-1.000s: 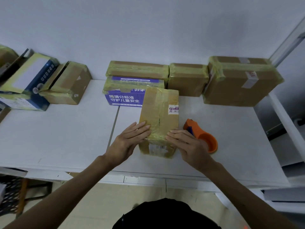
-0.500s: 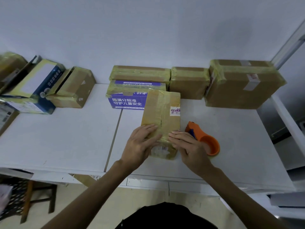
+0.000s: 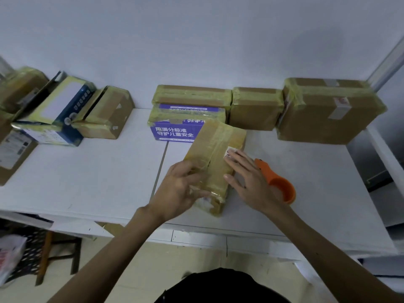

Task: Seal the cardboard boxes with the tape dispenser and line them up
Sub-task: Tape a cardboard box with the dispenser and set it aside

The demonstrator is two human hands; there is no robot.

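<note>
Just right of the long, tape-wrapped brown cardboard box (image 3: 215, 154): orange plastic tape dispenser (image 3: 282, 184), idle on the white surface (image 3: 98, 171).
Box axis: near end toward the person, far end leaning right.
Beyond its far end: row of taped cardboard boxes (image 3: 328, 110).
Left hand (image 3: 179, 189): curled around the box's near-left corner.
Right hand (image 3: 251, 180): fingers straight, flat on the box's right edge.
Likely move: slide it lengthwise into the row.

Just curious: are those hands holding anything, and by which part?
The taped cardboard box: the left hand has its grip on the near left end, the right hand lies flat along its right side. The tape dispenser lies unheld.
</note>
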